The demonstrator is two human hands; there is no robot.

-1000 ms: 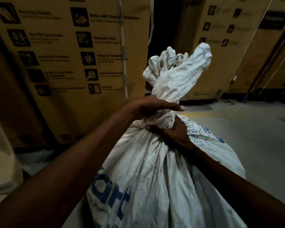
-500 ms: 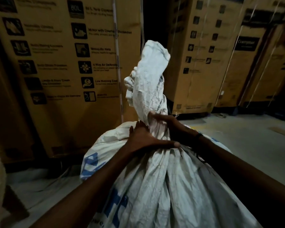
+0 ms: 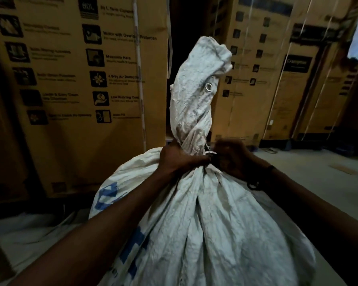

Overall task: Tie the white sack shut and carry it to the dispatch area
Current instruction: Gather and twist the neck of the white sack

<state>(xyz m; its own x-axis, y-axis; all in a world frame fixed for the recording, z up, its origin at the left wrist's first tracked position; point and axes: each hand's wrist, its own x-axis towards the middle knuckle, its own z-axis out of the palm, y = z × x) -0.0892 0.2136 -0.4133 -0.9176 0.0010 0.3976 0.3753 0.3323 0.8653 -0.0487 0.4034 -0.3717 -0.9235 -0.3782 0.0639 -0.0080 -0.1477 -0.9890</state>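
A large white woven plastic sack [image 3: 205,234] with blue printed lettering stands directly under both hands, its body bulging out below and toward the viewer. The left hand [image 3: 178,159] is clenched around the sack's gathered neck from the left side, fingers wrapped tight against the cloth. The right hand [image 3: 234,159] is pressed to the same neck from the right, touching the fabric; it is motion-blurred, and I cannot tell whether its fingers are curled on the cloth or pinching something small at the neck. A dark band [image 3: 254,183] sits on the right wrist. Above the hands the twisted loose top of the sack [image 3: 196,85] rises upright, with a metal eyelet [image 3: 208,86] showing on it. Beyond the hands stand tall brown printed cardboard cartons [image 3: 70,89] on a grey concrete floor [image 3: 318,182].
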